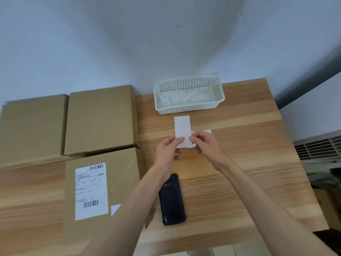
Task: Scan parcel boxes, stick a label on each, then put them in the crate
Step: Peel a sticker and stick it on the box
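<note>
Light wood-grain tabletop (239, 145) set against a pale wall forms the work surface.

Task item: a white rectangular paper label strip (182, 129) is held just above the tabletop centre, its far end pointing toward the wall. The left hand (167, 154) pinches the near left edge of the strip between thumb and fingers; the right hand (206, 145) pinches the near right edge. Judged step: separating a label from its backing, ahead of sticking.

Next move, as judged: finish the peel, then carry the label leftward to a parcel. This calls for holding the adhesive face clear of fingers and tabletop.

Surroundings, outward from the strip:
- A black rubber-cased handheld scanner (172, 200) lies flat near the front edge, under the left forearm.
- A white perforated plastic basket (219, 93) stands beyond the strip, holding what appear to be white paper scraps.
- A brown cardboard parcel box with a printed barcode label (121, 174) sits at left; a small white label shows on its near right.
- Two plain brown cardboard boxes (99, 119) stand behind it.

Clearance: open tabletop lies right of the hands. The leftward path passes over the scanner. No crate for parcels can be identified.
</note>
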